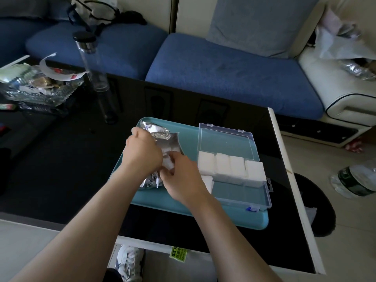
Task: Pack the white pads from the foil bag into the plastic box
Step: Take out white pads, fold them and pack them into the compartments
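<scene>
A crumpled silver foil bag [162, 137] lies on the left half of a teal tray [189, 137]. My left hand [142, 151] grips the bag from above. My right hand [181, 174] is at the bag's mouth, its fingers pinching a white pad [168, 162] that shows between both hands. To the right, the clear plastic box [244, 192] stands open on the tray with its lid [225, 139] folded back. Several white pads [232, 166] stand in a row along its far side, and more pads [207, 181] sit at its left end.
The tray rests on a black glossy table [61, 169]. A tall clear bottle [95, 74] and a cluttered glass dish [36, 88] stand at the table's far left. A blue sofa [223, 72] lies beyond. A crushed plastic bottle [354, 180] is on the floor at right.
</scene>
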The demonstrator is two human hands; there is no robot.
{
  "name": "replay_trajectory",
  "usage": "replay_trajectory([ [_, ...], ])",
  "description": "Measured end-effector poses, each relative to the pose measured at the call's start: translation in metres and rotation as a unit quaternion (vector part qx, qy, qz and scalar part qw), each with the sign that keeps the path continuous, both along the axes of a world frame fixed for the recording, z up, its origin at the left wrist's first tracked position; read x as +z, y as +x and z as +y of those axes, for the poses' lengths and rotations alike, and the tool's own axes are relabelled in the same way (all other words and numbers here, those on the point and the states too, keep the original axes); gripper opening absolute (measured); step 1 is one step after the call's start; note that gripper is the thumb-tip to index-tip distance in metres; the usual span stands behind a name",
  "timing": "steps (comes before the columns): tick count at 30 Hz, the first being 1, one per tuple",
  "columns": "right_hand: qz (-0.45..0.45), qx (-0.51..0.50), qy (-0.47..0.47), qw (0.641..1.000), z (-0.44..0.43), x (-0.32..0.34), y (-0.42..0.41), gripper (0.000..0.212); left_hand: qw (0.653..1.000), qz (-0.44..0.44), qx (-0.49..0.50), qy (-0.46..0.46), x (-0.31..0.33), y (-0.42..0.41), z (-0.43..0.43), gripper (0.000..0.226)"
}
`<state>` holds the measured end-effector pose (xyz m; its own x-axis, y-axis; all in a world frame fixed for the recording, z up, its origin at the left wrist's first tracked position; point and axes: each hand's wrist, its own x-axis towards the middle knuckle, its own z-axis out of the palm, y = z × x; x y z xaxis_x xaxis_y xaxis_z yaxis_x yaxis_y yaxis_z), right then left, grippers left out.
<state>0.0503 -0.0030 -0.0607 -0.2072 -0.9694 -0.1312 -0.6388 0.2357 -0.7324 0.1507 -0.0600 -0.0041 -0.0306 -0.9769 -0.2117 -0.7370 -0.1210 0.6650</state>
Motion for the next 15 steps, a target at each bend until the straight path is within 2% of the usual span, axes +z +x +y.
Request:
replay_trajectory([
  [4, -0.008, -0.025, 0.008, 1.000, -0.002, 0.001, 0.003, 0.021, 1.000, 0.004, 0.002, 0.010, 0.000, 0.002, -0.001, 0.022],
  [7, 0.022, -0.065, -0.001, 0.998, -0.004, -0.003, 0.002, 0.008, 1.000, -0.007, -0.009, 0.009, -0.001, 0.001, -0.001, 0.023],
  [9, -0.003, -0.076, -0.012, 0.997, -0.005, -0.002, 0.003, 0.005, 1.000, -0.019, -0.008, 0.019, -0.002, -0.001, -0.001, 0.033],
  [12, -0.055, -0.066, -0.021, 0.996, -0.007, 0.000, 0.004, 0.020, 0.999, -0.023, -0.006, 0.030, -0.006, -0.001, -0.004, 0.045],
  [15, -0.090, -0.085, -0.033, 0.992, -0.007, 0.001, 0.004, 0.009, 0.999, 0.006, 0.006, 0.042, -0.012, 0.002, -0.009, 0.041],
])
